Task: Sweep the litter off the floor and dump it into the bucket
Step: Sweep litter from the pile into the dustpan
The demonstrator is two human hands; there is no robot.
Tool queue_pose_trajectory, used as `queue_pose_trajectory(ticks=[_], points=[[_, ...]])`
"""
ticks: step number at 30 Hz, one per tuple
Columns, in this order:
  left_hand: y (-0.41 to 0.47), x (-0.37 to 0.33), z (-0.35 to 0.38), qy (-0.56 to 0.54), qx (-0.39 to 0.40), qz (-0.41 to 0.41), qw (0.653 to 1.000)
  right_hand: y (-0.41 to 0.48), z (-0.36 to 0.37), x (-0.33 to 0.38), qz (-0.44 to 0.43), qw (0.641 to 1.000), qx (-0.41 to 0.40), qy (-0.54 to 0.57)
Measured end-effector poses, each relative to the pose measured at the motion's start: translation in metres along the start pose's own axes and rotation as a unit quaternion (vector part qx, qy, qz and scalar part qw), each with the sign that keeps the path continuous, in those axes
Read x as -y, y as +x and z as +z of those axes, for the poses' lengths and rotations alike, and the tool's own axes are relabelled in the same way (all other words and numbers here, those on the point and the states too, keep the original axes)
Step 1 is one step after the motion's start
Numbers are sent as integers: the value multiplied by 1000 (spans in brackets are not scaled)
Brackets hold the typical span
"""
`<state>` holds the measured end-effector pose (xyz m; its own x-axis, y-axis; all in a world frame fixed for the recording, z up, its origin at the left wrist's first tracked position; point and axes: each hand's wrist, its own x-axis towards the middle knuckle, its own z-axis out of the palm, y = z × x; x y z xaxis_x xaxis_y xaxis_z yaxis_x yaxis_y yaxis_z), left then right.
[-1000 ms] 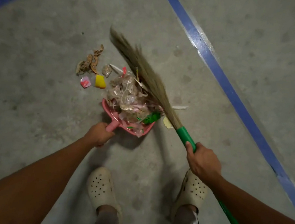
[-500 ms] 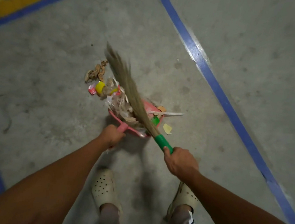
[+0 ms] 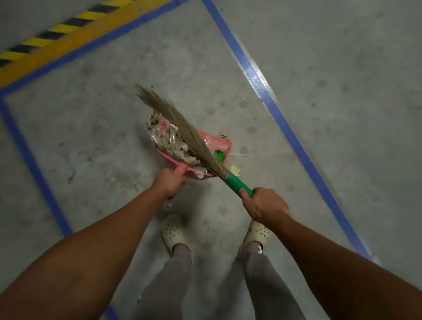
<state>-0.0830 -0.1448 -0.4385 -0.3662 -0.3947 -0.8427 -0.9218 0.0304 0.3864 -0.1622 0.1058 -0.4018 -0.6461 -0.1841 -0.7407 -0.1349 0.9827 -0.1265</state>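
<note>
Both clogs [image 3: 173, 228] are planted, legs now in view. The view takes in more floor than a second ago, so the person is probably straightening up.

Left hand [image 3: 171, 185]: fingers wrapped round the pink handle of the dustpan [image 3: 220, 143], same hold as before. Right hand [image 3: 265, 205]: fingers clenched on the green grip of the broom [image 3: 181, 129], also unchanged.

Change: a second ago brown scraps, a yellow piece and a pink piece lay loose on the floor beyond the pan's far-left edge. That patch is now bare. The litter [image 3: 170, 139] is heaped in the pan, spilling over its far-left lip. The broom bristles lie flat across the heap, seemingly pinning it. Can't tell if the pan is off the floor.

Meaning: the sweep looks nearly done, with the carry and dump next. No bucket in view.

Litter vs fingers: the heap sits just beyond the left fingers, straight out along the handle. From the right fingers it is further out and to the left, down the length of the bristles.

Leftovers on the floor: a yellow scrap [image 3: 235, 170] just beside the pan's near-right corner, a thin white stick [image 3: 241, 155] by its right side, and a small tan bit [image 3: 224, 135] at the far edge. These likely need one more pass.

Further out: blue floor line [image 3: 277, 107], then the yellow-black hazard stripe [image 3: 60, 32] at far left.
</note>
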Motion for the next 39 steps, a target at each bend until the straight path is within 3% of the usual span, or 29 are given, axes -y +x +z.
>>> queue_pose_trajectory(ticks=[7,21,29,39], points=[[-114,-13,-68,12,-2,43,999,-111,-62,36,18,999,-30,4],[-266,15,-126,-72,-61,117,989,-258,-64,66,7,994,-99,54],[-333,48,-96,-165,-135,118,970,-284,-78,33,-89,988,-123,18],[-434,127,-55,-308,-244,84,916,-345,-88,30,-246,958,-118,-87]])
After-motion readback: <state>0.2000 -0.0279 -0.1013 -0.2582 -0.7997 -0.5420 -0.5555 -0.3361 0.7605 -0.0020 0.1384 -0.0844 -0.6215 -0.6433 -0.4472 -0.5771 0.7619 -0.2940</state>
